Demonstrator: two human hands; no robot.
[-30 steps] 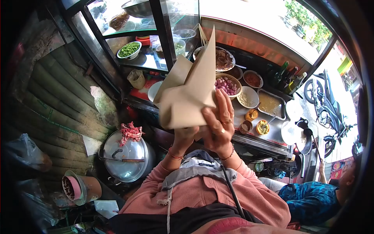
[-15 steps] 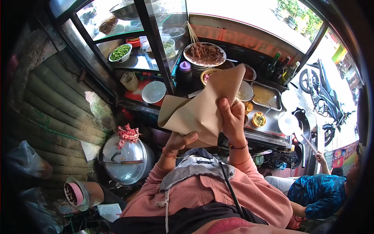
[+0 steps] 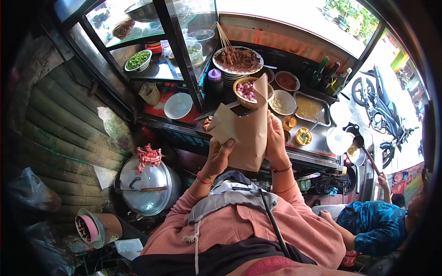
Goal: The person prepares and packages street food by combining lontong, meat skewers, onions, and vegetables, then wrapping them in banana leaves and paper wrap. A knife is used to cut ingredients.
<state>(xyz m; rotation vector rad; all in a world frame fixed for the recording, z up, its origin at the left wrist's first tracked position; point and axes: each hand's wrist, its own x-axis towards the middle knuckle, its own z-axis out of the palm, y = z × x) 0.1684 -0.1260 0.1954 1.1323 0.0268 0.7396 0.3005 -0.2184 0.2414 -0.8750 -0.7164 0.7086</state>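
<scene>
A sheet of brown wrapping paper (image 3: 246,142), partly folded with its corners sticking up, is held between both hands in front of my chest. My left hand (image 3: 219,154) grips its lower left side, thumb on the near face. On the right edge, my right hand (image 3: 275,138) is closed around the paper, its fingers mostly hidden behind. Just beyond the paper stands a woven basket of shallots (image 3: 247,93). To its left a knife (image 3: 216,110) lies on the counter, partly covered by the paper.
Skewers lie in sauce on a plate (image 3: 238,60) at the back. A tray of yellowish liquid (image 3: 313,109) and a small yellow bowl (image 3: 303,136) sit on the right. A lidded metal pot (image 3: 145,186) stands lower left. At right, a co-worker in a blue shirt (image 3: 370,225) holds a ladle (image 3: 368,154).
The paper has been drawn in narrower and more upright, uncovering the shallot basket and knife. My hands have come closer together. The co-worker's ladle has shifted over the pan.
</scene>
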